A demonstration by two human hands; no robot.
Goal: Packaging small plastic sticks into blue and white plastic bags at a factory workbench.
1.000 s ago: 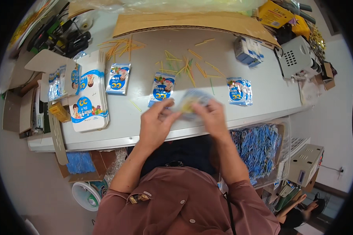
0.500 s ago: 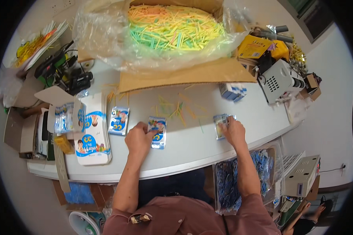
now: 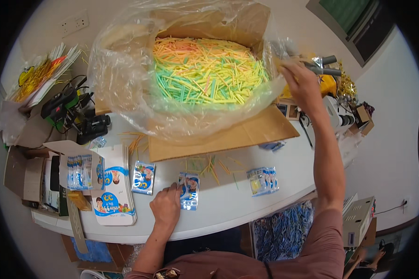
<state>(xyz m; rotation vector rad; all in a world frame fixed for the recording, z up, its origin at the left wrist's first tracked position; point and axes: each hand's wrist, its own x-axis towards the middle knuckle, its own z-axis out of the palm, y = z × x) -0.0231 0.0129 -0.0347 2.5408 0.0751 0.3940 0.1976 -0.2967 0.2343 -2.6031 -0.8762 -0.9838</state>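
Note:
My left hand (image 3: 166, 205) rests on the table with curled fingers, gripping the left edge of a blue and silver foil packet (image 3: 190, 191). Left of it lies a similar packet (image 3: 144, 177). My right hand (image 3: 303, 87) is raised at the right side of a large cardboard box (image 3: 219, 139), by the edge of its clear plastic liner (image 3: 125, 88). Its fingertips are blurred, and I cannot make out what they hold. Short pastel sticks (image 3: 209, 72) in yellow, green and orange fill the box. Several overlapping packets (image 3: 262, 181) lie at the table's right.
Loose sticks (image 3: 212, 168) are scattered before the box. Left stand an open carton of packets (image 3: 80, 172) and a stack of flat printed cards (image 3: 114, 204). A white device (image 3: 333, 109) sits at the right. Below the table edge is a bin of blue pieces (image 3: 281, 232).
My right hand has left the packets at the right and risen to the box's right side. My left hand stays at its packet. The view has tilted up.

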